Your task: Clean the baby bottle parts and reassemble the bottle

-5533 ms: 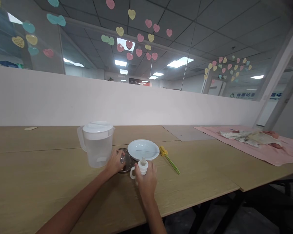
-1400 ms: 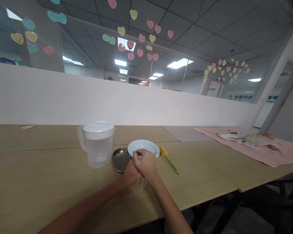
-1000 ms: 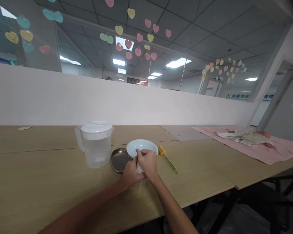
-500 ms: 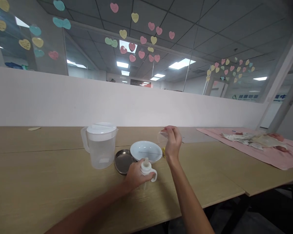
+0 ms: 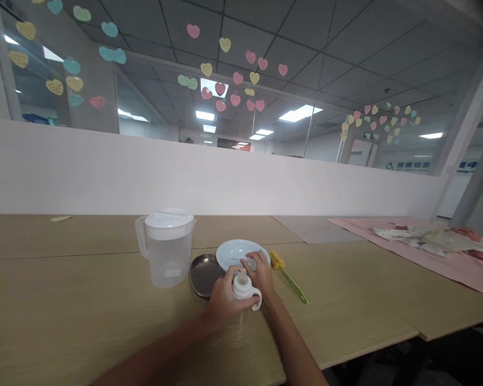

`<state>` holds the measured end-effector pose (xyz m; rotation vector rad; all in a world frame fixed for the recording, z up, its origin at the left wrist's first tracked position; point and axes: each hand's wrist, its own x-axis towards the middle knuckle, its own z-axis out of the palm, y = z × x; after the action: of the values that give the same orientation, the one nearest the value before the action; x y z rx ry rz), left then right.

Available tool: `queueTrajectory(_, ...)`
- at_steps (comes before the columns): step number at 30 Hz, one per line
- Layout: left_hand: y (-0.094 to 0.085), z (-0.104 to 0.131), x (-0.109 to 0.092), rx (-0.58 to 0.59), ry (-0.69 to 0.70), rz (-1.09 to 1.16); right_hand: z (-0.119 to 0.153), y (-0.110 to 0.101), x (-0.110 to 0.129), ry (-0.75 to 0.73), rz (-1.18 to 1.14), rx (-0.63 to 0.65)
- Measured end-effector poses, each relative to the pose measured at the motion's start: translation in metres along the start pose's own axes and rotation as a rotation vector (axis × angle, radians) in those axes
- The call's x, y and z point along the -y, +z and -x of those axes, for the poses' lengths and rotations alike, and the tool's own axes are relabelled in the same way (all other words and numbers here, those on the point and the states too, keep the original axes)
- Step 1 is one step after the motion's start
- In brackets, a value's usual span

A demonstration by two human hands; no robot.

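My left hand (image 5: 223,300) grips a small white baby bottle (image 5: 243,289) with a side handle and a bare teat, standing on the wooden table (image 5: 84,311). Just behind it, my right hand (image 5: 261,272) is low at the near rim of a white bowl (image 5: 235,249), its fingers pinched on a faint clear cap (image 5: 249,263) that is hard to make out. A round steel dish (image 5: 200,271) lies left of the bowl, touching it. A clear plastic pitcher (image 5: 167,257) with a white lid stands further left.
A yellow and green bottle brush (image 5: 290,276) lies right of the bowl. A pink cloth (image 5: 426,254) with crumpled items covers the far right of the table. A low white wall (image 5: 225,182) runs behind; the table's front edge is near.
Both hands first worked together on the bottle's top. The right hand then lifted a clear cap off and up, and has now come down with it to the bowl's rim.
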<state>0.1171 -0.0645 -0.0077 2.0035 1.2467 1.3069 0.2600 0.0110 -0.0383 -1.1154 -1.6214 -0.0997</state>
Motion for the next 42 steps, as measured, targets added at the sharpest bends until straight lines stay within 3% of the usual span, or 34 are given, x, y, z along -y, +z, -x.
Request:
queueTrajectory(6,0.005,0.004,0.013,0.032,0.025,0.135,0.006,0.002,-0.006,0.063,0.172,0.021)
queueTrajectory(11,0.007,0.011,0.017,-0.045,0.059,0.178,0.007,-0.001,0.0,0.038,0.216,0.008)
queueTrajectory(19,0.005,0.007,0.021,-0.011,0.029,0.148,0.01,-0.013,0.012,0.006,0.121,-0.196)
queueTrajectory(28,0.0,0.002,0.024,-0.006,-0.069,0.104,0.014,-0.01,0.01,0.013,0.122,-0.227)
queueTrajectory(32,-0.001,-0.001,0.03,-0.016,-0.066,0.108,0.015,-0.012,0.011,0.022,0.116,-0.247)
queueTrajectory(37,-0.003,-0.002,0.03,0.056,-0.026,0.163,0.015,-0.012,0.009,0.028,0.109,-0.258)
queueTrajectory(42,-0.001,-0.001,0.033,-0.032,-0.052,0.087,0.015,-0.011,0.007,0.029,0.109,-0.268)
